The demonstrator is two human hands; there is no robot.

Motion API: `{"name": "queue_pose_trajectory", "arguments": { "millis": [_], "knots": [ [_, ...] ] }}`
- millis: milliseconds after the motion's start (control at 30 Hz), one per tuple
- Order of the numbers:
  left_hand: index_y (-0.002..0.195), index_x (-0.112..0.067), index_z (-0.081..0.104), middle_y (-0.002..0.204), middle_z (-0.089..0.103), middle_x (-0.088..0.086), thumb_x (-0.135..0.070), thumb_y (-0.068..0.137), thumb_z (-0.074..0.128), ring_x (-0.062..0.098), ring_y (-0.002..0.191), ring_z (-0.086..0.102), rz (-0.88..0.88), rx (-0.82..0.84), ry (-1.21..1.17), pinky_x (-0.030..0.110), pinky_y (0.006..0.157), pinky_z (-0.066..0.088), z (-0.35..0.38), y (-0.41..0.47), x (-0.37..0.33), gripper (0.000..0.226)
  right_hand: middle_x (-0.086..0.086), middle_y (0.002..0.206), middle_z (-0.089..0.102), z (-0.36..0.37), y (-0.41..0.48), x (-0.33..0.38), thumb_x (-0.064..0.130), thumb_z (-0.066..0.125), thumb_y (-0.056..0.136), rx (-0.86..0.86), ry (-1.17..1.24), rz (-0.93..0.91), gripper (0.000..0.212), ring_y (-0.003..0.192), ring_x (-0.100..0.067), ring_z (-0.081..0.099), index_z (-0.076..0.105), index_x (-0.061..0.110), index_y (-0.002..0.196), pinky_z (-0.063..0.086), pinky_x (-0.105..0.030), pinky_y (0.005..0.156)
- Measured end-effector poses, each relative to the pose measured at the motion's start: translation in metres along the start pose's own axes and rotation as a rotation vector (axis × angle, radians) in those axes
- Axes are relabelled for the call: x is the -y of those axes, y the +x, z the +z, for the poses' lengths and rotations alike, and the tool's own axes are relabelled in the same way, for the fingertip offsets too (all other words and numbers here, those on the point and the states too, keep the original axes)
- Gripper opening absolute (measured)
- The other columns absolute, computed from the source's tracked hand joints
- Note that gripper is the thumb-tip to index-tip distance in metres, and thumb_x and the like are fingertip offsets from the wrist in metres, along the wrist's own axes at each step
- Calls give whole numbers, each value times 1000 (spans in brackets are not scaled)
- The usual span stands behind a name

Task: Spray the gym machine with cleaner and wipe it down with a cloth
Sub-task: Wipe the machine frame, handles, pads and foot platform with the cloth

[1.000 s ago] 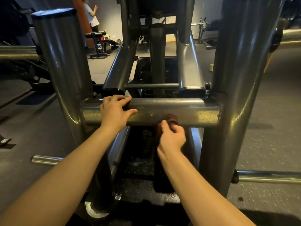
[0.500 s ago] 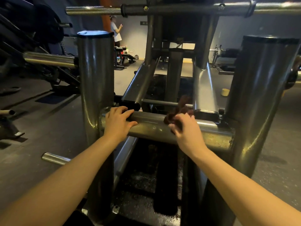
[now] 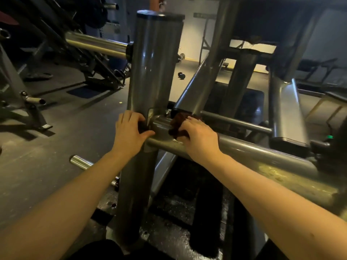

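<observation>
The gym machine's grey steel frame fills the view, with a horizontal crossbar (image 3: pixel 253 152) joining an upright post (image 3: pixel 154 68). My right hand (image 3: pixel 197 136) grips a dark brown cloth (image 3: pixel 178 121) and presses it on top of the crossbar, close to the post. My left hand (image 3: pixel 129 130) holds the joint where the crossbar meets the post, fingers curled round the post and thumb on the bar. No spray bottle is in sight.
A chrome weight peg (image 3: pixel 80 162) sticks out low on the left, and a thicker chrome sleeve (image 3: pixel 97 44) juts left from the post. Another machine (image 3: pixel 22 94) stands on the dark floor at left. A small dumbbell (image 3: pixel 181 75) lies farther back.
My right hand has carried the cloth from the crossbar's front, over its top and leftward to the post joint. My left hand slid left onto the joint. My view swung left.
</observation>
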State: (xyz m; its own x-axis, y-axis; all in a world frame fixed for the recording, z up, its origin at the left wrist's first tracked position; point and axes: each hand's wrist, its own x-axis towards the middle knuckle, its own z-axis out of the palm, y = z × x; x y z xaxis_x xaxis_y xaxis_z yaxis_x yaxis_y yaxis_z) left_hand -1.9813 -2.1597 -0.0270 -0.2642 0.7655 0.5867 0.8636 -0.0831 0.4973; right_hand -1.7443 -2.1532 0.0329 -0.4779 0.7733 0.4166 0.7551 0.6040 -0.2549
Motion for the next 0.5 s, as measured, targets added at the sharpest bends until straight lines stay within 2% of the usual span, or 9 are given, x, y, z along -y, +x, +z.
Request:
{"name": "queue_pose_trajectory", "arguments": {
  "millis": [33,100,233,367,433,500],
  "knots": [
    [109,-15,61,115,49,2,-33,72,92,26,113,46,14,-16,-3,39,95,39,-1,3,7,52,6,125,67,0,11,8,30,69,96,42,30,28,20,124,-18,59,66,29,116,48,-42,105],
    [106,-16,60,110,45,-4,-33,71,92,24,109,47,46,-45,-22,38,92,40,-1,10,19,50,7,117,67,4,32,20,32,66,99,123,92,94,20,112,-18,62,63,30,118,50,-39,96],
    [101,-17,60,107,44,-7,-31,71,91,19,105,44,42,-15,-57,34,91,36,-2,17,27,45,9,112,68,14,56,30,37,63,100,133,108,183,18,108,-17,63,59,33,117,50,-42,94],
    [97,-18,60,105,51,1,-28,68,93,25,103,47,-41,62,4,39,87,35,-9,20,18,45,12,107,66,20,62,34,38,66,97,94,118,233,16,97,-9,60,63,30,111,40,-27,77],
    [96,-19,59,104,52,1,-29,70,92,25,101,48,-65,123,42,37,85,33,-16,25,12,43,13,105,64,24,64,36,35,67,95,74,120,246,14,96,-9,57,63,30,108,39,-26,76],
    [97,-20,59,103,53,1,-31,74,89,25,100,50,-88,199,86,37,84,33,-27,31,4,40,14,112,64,24,66,38,35,67,94,99,117,244,15,104,-7,56,63,32,108,46,-26,87]
  ]
}}
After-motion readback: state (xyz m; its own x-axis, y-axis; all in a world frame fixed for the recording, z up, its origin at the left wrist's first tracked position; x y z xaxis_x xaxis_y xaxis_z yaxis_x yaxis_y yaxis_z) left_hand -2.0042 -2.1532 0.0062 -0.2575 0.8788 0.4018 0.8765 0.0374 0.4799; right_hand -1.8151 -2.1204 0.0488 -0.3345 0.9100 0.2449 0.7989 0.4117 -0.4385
